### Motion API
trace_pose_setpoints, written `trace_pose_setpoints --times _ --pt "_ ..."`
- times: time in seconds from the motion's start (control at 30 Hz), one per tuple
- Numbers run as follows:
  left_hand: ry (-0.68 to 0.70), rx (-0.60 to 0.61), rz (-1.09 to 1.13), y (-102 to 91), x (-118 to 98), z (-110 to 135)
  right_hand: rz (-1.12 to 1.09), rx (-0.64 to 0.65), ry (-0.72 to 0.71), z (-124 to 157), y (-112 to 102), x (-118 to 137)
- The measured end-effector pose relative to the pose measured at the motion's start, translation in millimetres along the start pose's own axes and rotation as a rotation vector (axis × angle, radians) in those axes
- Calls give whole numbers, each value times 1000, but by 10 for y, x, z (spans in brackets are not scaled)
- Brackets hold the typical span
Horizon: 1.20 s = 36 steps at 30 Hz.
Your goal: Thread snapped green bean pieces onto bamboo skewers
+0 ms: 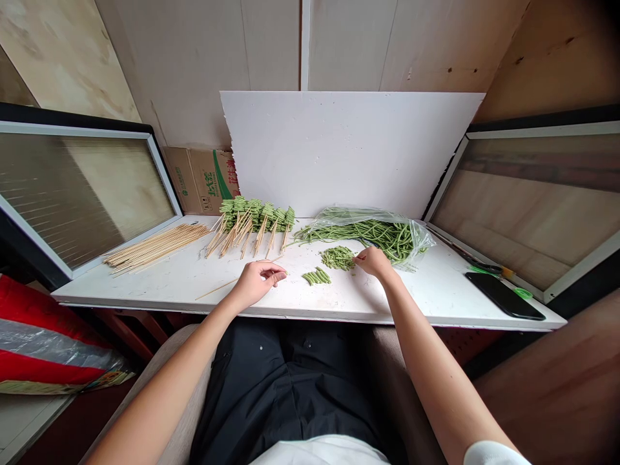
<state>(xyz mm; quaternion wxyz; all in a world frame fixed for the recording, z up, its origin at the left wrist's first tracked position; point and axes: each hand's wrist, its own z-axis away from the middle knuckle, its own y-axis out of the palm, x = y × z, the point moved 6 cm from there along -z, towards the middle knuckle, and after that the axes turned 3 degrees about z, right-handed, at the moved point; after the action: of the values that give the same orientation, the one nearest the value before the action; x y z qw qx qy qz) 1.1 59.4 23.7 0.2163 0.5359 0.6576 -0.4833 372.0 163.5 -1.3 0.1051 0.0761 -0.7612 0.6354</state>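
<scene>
My left hand (258, 280) rests on the white table (159, 284), its fingers pinched round a thin bamboo skewer (217, 289) that lies across the tabletop. My right hand (372, 261) is closed in a pinch at the edge of a small pile of cut green bean pieces (338, 257). A short row of cut bean pieces (316, 277) lies between my hands. Behind them, a heap of finished bean skewers (252, 223) fans out, and long green beans (382, 234) spill from a clear plastic bag.
A bundle of bare bamboo skewers (155, 245) lies at the left. A black phone (504, 296) and green-handled scissors (487, 267) sit at the right. A white board (349, 152) and a cardboard box (201, 179) stand at the back. Framed panels flank both sides.
</scene>
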Motion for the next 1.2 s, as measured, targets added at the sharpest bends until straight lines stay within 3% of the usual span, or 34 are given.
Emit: trace_pose_setpoints --times 0.33,0.77,1.2 --pt "10 6 -1 7 -3 -5 -49 4 -112 44 -16 187" --pt "9 8 -11 9 -8 -4 4 10 -190 79 -59 247" --pt "-2 5 -4 4 -12 -2 -174 37 -249 69 -134 312"
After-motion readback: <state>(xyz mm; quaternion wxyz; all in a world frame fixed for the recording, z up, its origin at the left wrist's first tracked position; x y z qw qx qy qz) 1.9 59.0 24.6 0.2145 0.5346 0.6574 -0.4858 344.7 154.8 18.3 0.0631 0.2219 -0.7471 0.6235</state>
